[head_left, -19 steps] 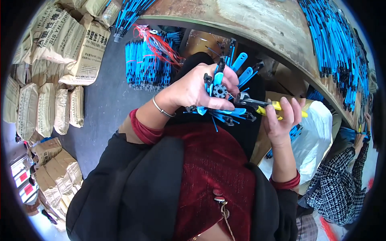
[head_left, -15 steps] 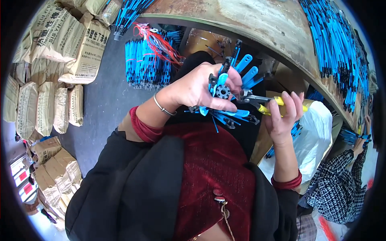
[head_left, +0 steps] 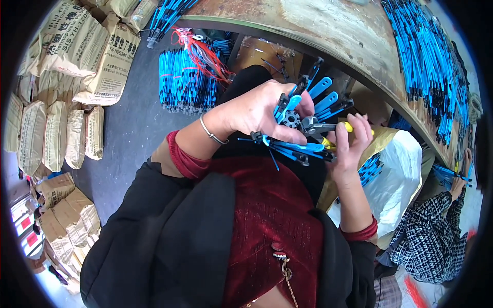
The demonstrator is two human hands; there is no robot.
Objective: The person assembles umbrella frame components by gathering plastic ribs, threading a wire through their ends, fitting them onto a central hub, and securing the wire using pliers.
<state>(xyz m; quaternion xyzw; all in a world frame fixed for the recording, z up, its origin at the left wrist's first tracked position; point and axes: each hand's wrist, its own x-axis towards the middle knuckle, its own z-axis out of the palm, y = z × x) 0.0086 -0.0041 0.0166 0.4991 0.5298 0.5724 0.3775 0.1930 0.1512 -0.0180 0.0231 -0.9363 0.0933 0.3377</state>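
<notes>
My left hand (head_left: 259,113) is closed around a cluster of blue plastic arms with black end fittings, which fan out from a round black toothed hub (head_left: 291,119). The hub faces up between my thumb and fingers. In my right hand (head_left: 349,149) is a pair of pliers (head_left: 322,128) with yellow handles. The dark jaws of the pliers are right beside the hub, near my left fingertips; whether they grip anything is too small to tell. Parts of the blue arms are hidden behind my left hand.
Bundled blue rods (head_left: 187,84) with red and white ties (head_left: 203,56) stand beyond my left forearm. A wooden table (head_left: 328,25) curves across the top, with piled blue rods (head_left: 429,61). Brown paper sacks (head_left: 77,56) stack at left; a white sack (head_left: 398,179) and a co-worker (head_left: 434,236) are at right.
The hub and my left hand have shifted slightly right. My right hand has come left with the pliers, and the blue arms have tilted a little.
</notes>
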